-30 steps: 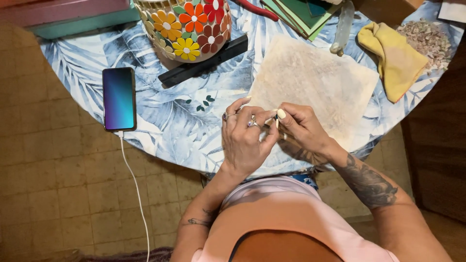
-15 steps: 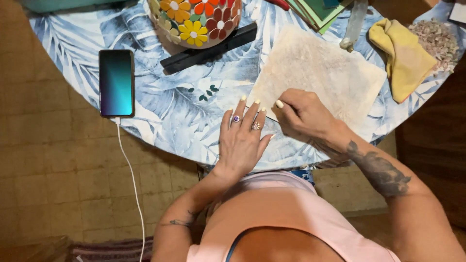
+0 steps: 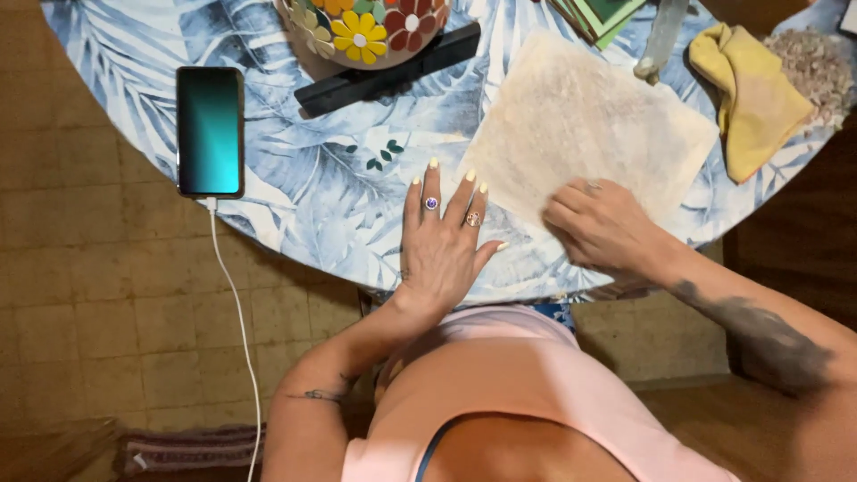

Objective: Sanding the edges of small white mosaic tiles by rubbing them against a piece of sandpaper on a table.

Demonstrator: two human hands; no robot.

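My left hand (image 3: pixel 442 236) lies flat on the blue leaf-print tablecloth (image 3: pixel 295 192), fingers spread, with rings on two fingers and nothing under it that I can see. My right hand (image 3: pixel 603 228) rests knuckles up on the near corner of a stained beige paper sheet (image 3: pixel 589 120). Its fingers are curled under, and whatever may be inside them is hidden. The two hands are a short way apart near the table's front edge.
A phone (image 3: pixel 210 131) lies at the left with a white cable (image 3: pixel 237 321) hanging to the tiled floor. A flower-mosaic vessel (image 3: pixel 375 27) and black bar (image 3: pixel 384 67) sit at the back. A yellow cloth (image 3: pixel 750 89) and a pile of small fragments (image 3: pixel 812 62) lie right. Tiny dark green pieces (image 3: pixel 382 156) lie mid-table.
My hands, pinched together a second ago, have parted. The left one opened and laid flat on the cloth. The right one slid right onto the paper's corner.
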